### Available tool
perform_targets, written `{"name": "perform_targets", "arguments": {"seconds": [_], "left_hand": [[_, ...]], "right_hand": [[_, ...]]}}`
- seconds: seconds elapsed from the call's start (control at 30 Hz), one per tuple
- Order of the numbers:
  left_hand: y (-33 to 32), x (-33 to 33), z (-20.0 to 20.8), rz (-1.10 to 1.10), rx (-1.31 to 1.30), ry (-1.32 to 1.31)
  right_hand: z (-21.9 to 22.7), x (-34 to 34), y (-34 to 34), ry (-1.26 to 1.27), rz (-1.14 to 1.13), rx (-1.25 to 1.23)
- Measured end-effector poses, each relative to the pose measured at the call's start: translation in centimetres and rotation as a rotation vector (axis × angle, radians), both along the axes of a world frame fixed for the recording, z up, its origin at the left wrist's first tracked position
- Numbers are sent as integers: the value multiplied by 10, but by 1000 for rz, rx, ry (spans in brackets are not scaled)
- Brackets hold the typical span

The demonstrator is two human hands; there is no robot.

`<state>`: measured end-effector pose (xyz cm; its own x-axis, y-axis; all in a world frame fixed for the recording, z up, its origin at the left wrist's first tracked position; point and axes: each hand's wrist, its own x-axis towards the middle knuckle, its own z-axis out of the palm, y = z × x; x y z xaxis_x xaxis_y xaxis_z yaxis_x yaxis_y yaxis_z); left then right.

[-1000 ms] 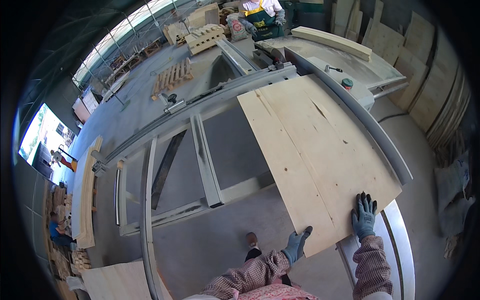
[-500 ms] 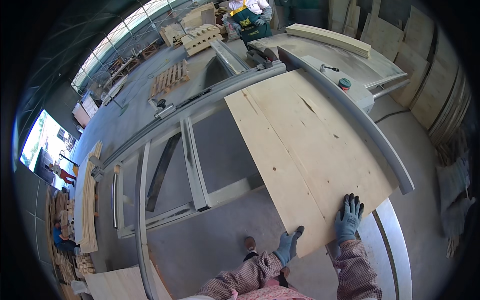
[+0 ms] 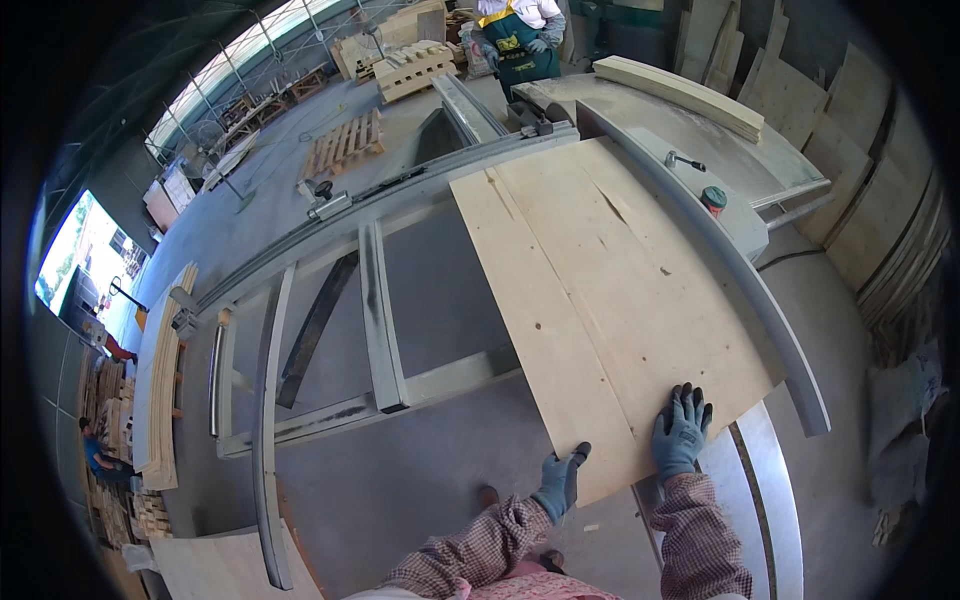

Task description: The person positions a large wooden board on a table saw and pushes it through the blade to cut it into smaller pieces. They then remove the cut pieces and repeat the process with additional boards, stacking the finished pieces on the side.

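A large pale plywood sheet (image 3: 600,300) with knots and long dark cracks lies flat on the saw table, its right side along a long grey fence (image 3: 715,240). My left hand (image 3: 560,478), in a blue-grey glove with dark fingertips, grips the sheet's near left edge. Its thumb side shows on top, and the other fingers are partly hidden. Close to the near edge, my right hand (image 3: 682,432), gloved alike, rests palm down on the sheet with fingers stretched forward. The sheet's far end reaches the saw's sliding rail (image 3: 400,190).
A grey metal support frame (image 3: 385,330) extends left. Beyond the fence are a lever, a green-and-red knob (image 3: 713,199) and stacked wood strips (image 3: 680,95). A co-worker in a green apron (image 3: 525,50) stands at the far end. Boards (image 3: 840,150) lean along the right wall.
The sheet has slid slightly forward along the fence, so more fence shows past its near right corner. Both hands stay on the sheet. My view has shifted a little.
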<state>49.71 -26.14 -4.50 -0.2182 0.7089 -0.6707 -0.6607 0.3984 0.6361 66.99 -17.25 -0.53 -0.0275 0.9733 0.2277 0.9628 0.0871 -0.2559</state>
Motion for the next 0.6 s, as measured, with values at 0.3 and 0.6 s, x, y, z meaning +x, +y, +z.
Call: {"name": "perform_targets", "arguments": {"seconds": [0.3, 0.6], "left_hand": [[-12, -93, -2, 52, 42, -27], [-24, -145, -24, 101, 74, -2]], "right_hand": [[-13, -96, -14, -38, -1, 5], [-10, -157, -26, -63, -5, -23]]}}
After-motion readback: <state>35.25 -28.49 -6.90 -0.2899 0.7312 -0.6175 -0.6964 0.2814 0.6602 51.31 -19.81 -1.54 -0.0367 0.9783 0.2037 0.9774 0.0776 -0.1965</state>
